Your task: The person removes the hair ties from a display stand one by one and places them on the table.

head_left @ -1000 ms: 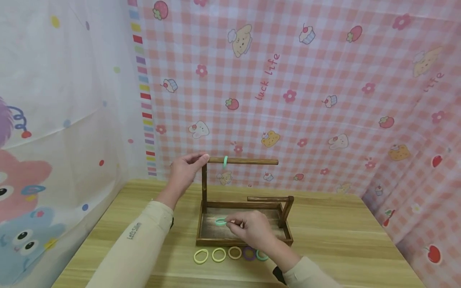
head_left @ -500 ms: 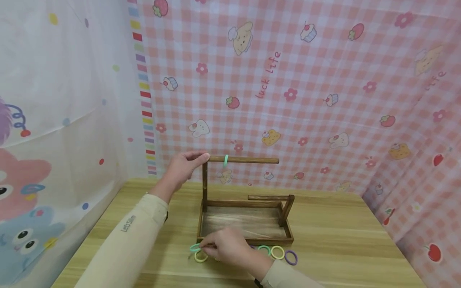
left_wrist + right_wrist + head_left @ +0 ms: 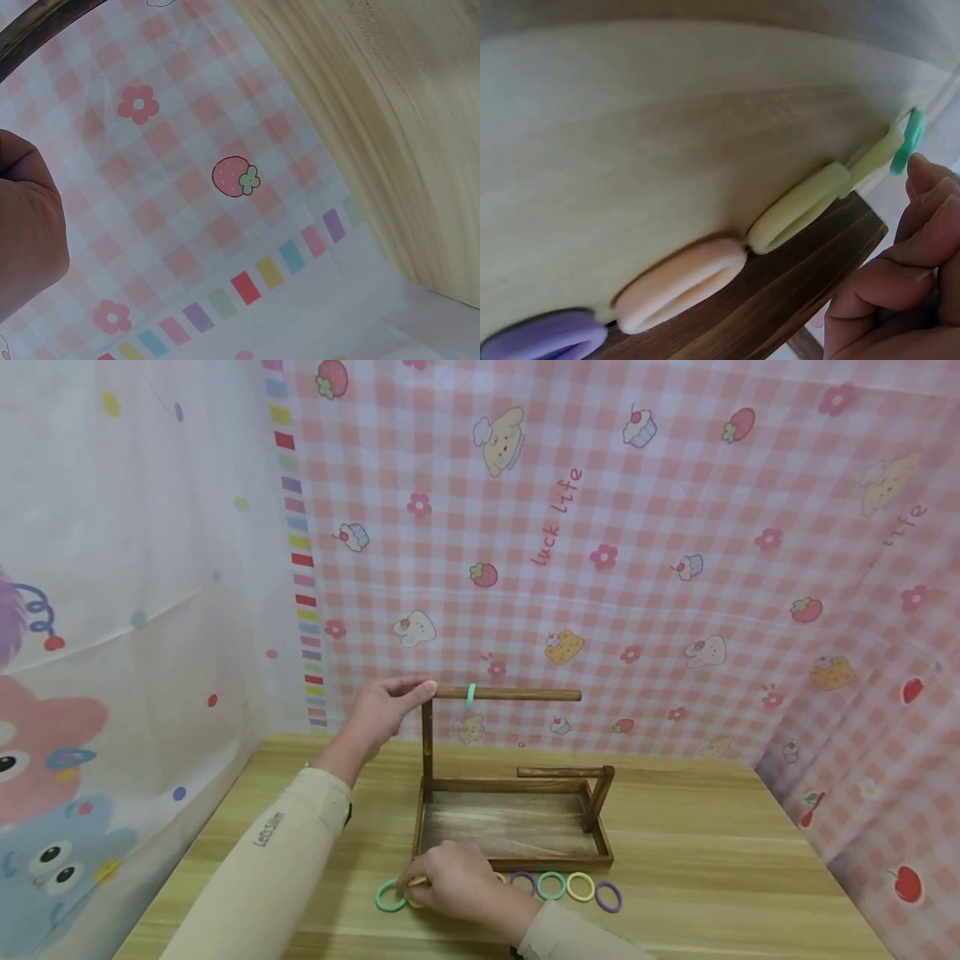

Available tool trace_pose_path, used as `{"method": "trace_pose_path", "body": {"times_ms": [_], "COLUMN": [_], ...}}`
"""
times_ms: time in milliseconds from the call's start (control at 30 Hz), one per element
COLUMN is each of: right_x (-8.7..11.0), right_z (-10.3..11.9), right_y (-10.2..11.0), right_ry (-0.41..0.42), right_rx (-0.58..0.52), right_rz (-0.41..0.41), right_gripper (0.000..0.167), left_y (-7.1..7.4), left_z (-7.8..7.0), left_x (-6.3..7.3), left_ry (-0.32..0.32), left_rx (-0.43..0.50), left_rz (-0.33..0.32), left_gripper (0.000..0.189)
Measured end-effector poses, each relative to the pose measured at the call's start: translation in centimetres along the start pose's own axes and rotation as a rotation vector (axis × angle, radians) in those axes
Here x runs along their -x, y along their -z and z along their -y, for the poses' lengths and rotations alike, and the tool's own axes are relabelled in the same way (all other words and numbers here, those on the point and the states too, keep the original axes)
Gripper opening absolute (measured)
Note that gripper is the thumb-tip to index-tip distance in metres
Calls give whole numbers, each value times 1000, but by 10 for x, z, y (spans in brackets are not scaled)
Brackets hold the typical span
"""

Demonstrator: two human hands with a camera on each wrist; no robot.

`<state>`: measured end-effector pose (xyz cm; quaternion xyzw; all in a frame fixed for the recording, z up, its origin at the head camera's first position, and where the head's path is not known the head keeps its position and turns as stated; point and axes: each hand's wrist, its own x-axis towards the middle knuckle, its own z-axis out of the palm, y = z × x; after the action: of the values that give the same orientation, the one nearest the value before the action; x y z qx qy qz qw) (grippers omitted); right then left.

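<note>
My left hand [image 3: 378,714] grips the upper left corner of a dark wooden stand [image 3: 427,747], where its tall post meets the long upper bar. One green hair tie [image 3: 471,696] hangs on that bar. My right hand [image 3: 461,881] is low at the tray's front left, its fingertips pinching the edge of another green hair tie [image 3: 386,903] that lies on the table. Beside it in the right wrist view are two yellow hair ties [image 3: 799,208], an orange one [image 3: 681,285] and a purple one [image 3: 547,337]. My right hand partly covers this row in the head view.
The stand's tray base [image 3: 517,865] carries a shorter bar [image 3: 562,772] on its right post. Further right in the row lie green [image 3: 551,886], yellow [image 3: 581,887] and purple [image 3: 609,897] hair ties. Patterned cloth [image 3: 600,527] encloses the wooden table [image 3: 697,843].
My right hand has brought the green hair tie from above the tray down to the left end of the row on the table. My left hand stays on the stand's corner.
</note>
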<state>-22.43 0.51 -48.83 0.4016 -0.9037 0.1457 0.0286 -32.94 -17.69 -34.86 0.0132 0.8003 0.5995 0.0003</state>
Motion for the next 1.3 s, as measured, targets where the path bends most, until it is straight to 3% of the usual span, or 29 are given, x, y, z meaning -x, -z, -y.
{"method": "trace_pose_path", "body": {"times_ms": [500, 700, 933, 1167, 1300], "right_x": [19, 24, 29, 24, 15], "right_z": [-25, -36, -53, -63, -63], "right_y": [26, 43, 69, 92, 97], "right_ry": [-228, -250, -302, -436, -450], "right_rx": [-461, -595, -699, -716, -709], "right_rz": [-12, -55, -235, -506, -660], "right_gripper": [14, 18, 24, 31, 30], "left_y": [0, -1, -2, -3, -4], "left_z": [1, 0, -2, -3, -1], "left_x": [1, 3, 3, 3, 2], "left_ry": [5, 5, 8, 16, 23], "left_rx": [-4, -34, -35, -12, -6], "left_rz": [-11, -17, -15, -28, -31], "left_gripper": [54, 52, 55, 54, 57]}}
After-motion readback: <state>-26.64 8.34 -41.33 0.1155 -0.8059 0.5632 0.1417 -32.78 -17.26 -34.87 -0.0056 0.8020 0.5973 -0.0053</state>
